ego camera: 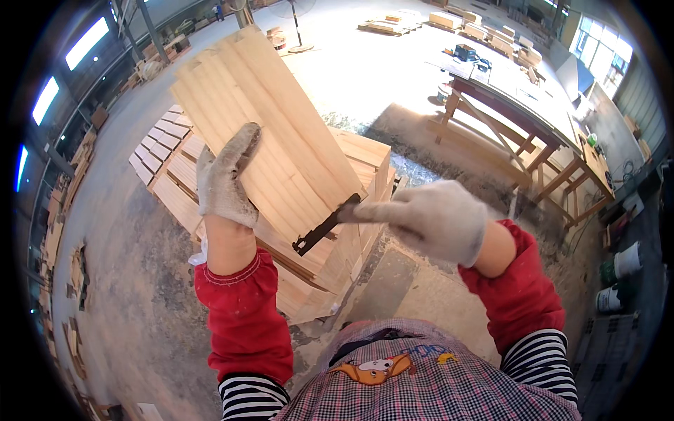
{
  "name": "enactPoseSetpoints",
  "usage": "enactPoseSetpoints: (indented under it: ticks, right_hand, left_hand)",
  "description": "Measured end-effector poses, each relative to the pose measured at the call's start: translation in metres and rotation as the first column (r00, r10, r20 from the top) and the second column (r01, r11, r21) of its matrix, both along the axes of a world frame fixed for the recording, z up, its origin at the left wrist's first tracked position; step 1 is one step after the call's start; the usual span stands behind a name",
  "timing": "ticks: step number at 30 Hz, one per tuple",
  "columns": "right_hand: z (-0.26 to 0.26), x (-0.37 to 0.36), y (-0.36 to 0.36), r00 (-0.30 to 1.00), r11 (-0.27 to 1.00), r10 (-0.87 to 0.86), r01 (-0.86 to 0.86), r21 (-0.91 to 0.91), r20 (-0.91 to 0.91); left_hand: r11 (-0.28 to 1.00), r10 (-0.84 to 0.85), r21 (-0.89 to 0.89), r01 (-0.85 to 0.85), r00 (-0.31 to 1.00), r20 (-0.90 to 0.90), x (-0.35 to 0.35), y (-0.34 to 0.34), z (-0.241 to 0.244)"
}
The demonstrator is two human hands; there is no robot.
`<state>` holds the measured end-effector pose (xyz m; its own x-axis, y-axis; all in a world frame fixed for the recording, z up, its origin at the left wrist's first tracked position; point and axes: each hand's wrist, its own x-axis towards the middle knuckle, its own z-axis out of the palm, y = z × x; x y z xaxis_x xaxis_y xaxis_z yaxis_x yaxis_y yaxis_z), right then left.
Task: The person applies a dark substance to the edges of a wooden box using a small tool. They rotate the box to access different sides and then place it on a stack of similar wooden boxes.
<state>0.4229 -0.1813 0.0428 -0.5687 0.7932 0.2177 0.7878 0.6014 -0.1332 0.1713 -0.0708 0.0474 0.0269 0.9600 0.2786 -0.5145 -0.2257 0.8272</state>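
Observation:
A pale, striped wooden panel [268,126] is tilted up in front of me, with notches along its far end. My left hand [227,176], in a soiled work glove, grips its left edge, thumb across the face and the other fingers mostly hidden. My gloved right hand [439,221], slightly blurred, is at the panel's near end. It holds a dark, narrow tool [326,225] that lies along that near edge; its exact kind cannot be told. Below the panel is a stack of wooden pieces [337,268], partly covered by it.
Rows of small wooden blocks [158,138] lie at the stack's left end. A wooden workbench [526,113] bearing tools stands to the right. Buckets [626,260] are at the far right. A pedestal fan [297,31] and timber piles [389,23] stand farther back.

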Motion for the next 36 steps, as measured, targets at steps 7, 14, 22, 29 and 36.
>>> enactPoseSetpoints:
  ticks: [7, 14, 22, 29, 36]
  right_hand:
    - [-0.015, 0.040, -0.007, 0.974, 0.985, -0.168, 0.171, 0.008, -0.153]
    - [-0.044, -0.007, -0.023, 0.849, 0.968, -0.250, 0.225, -0.110, -0.466]
    - [-0.061, -0.010, -0.025, 0.818, 0.968, -0.247, 0.236, -0.089, -0.519]
    - [-0.072, -0.009, -0.013, 0.747, 0.978, -0.200, 0.192, -0.082, -0.635]
    - [-0.073, -0.003, -0.015, 0.723, 0.977, -0.207, 0.192, -0.095, -0.659]
  left_hand:
    - [0.996, 0.044, -0.076, -0.040, 0.998, 0.053, 0.005, -0.007, 0.006]
    - [0.996, 0.012, -0.084, -0.002, 0.993, 0.114, -0.002, -0.001, -0.002]
    - [0.996, 0.061, -0.065, -0.057, 0.997, 0.052, 0.001, -0.002, -0.004]
    - [1.000, 0.022, -0.015, -0.022, 0.999, 0.039, 0.003, -0.007, -0.002]
    - [0.998, 0.025, -0.051, -0.023, 0.998, 0.054, 0.000, -0.003, -0.005]
